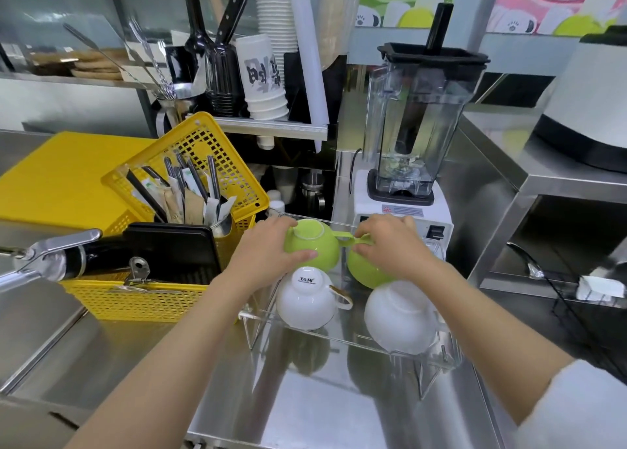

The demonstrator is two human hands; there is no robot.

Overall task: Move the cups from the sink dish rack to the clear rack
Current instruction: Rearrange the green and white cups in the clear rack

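Cups — two glossy white ceramic ones [307, 299] sitting inverted in the clear acrylic rack [424, 353]; left hand [271, 245] and right hand [390, 245] are each closing on lime-green cups [312, 245] at 12 o'clock — nearly finished.

Single head-worn wide-angle view, looking forward and steeply down from above counter; clear rack [342, 338] near, just below frame centre; both forearms enter from bottom edge toward rack; blender [412, 122] upright behind rack, yellow basket [163, 251] left of rack; frame edges curve from lens distortion; no second view
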